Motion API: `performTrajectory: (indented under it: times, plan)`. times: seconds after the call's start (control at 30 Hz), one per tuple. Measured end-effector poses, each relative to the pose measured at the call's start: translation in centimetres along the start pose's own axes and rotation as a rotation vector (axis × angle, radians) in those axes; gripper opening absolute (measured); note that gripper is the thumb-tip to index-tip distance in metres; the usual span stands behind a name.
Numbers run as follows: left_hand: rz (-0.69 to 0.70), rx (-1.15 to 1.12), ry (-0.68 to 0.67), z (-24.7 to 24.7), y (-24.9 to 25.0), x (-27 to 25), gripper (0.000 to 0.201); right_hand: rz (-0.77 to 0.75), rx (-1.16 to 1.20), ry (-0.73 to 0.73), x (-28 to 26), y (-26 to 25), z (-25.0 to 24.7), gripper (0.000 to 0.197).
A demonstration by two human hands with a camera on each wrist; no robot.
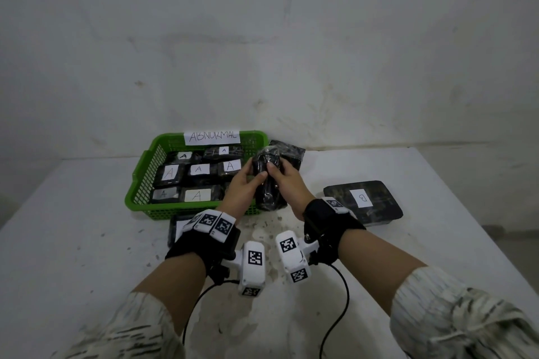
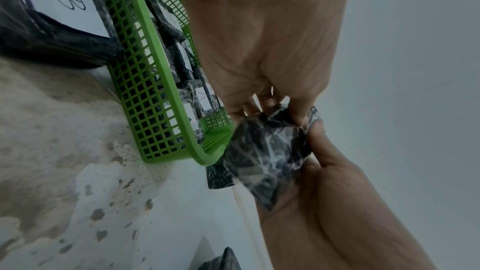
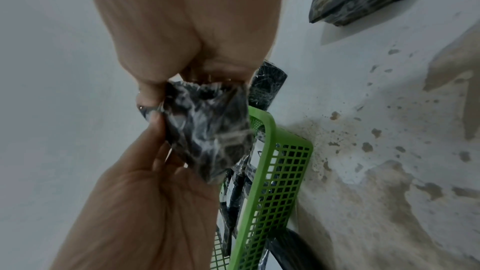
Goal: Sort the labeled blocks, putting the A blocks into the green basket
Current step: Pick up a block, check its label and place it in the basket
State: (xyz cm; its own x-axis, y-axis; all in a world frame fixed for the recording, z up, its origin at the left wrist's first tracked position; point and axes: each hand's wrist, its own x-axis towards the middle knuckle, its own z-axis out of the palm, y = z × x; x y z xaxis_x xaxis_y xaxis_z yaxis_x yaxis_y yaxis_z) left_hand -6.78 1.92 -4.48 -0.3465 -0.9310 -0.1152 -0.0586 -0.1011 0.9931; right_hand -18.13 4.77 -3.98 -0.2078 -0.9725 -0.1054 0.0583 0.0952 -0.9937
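A dark marbled block (image 1: pixel 269 188) wrapped in shiny film is held upright between both hands, just off the right front corner of the green basket (image 1: pixel 145 172). My left hand (image 1: pixel 256 172) grips its left side and my right hand (image 1: pixel 277 172) grips its top right, thumbs meeting on the near face. No label shows on it. In the left wrist view the block (image 2: pixel 267 155) hangs beside the basket rim (image 2: pixel 166 81). The right wrist view shows the block (image 3: pixel 207 130) pinched from above and below. Several blocks labelled A (image 1: pixel 198 169) lie in the basket.
A paper sign reading ABNORMAL (image 1: pixel 212 136) hangs on the basket's far wall. A block labelled B (image 1: pixel 363 202) lies on the table to the right. Another B block (image 1: pixel 178 227) sits before the basket, under my left wrist. One more dark block (image 1: pixel 291 154) lies behind my hands.
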Motion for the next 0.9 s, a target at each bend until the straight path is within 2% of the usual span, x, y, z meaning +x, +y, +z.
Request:
performTrajectory:
  times: [0.2, 0.3, 0.47, 0.6, 0.77, 0.9]
  plan:
    - [-0.005, -0.115, 0.002, -0.2, -0.2, 0.2, 0.057, -0.009, 0.051, -0.031, 0.0, 0.1, -0.6, 0.036]
    - [-0.021, -0.1, -0.037, -0.1, -0.7, 0.1, 0.058, -0.005, 0.078, -0.017, 0.3, 0.2, -1.0, 0.037]
    - [0.004, -0.08, 0.002, -0.5, -0.6, 0.6, 0.055, 0.031, 0.102, -0.072, 0.2, 0.3, -1.0, 0.04]
    - [-0.034, -0.108, -0.014, -0.6, -1.0, 0.6, 0.06, 0.004, 0.103, -0.085, 0.2, 0.5, -1.2, 0.046]
    - [0.013, -0.065, 0.008, -0.5, -0.6, 0.4, 0.056, 0.023, 0.156, -0.132, 0.0, 0.4, -1.1, 0.042]
    - [0.014, -0.068, 0.048, -0.7, -0.5, 0.3, 0.056, 0.04, 0.092, -0.211, -0.3, 0.5, -1.5, 0.057]
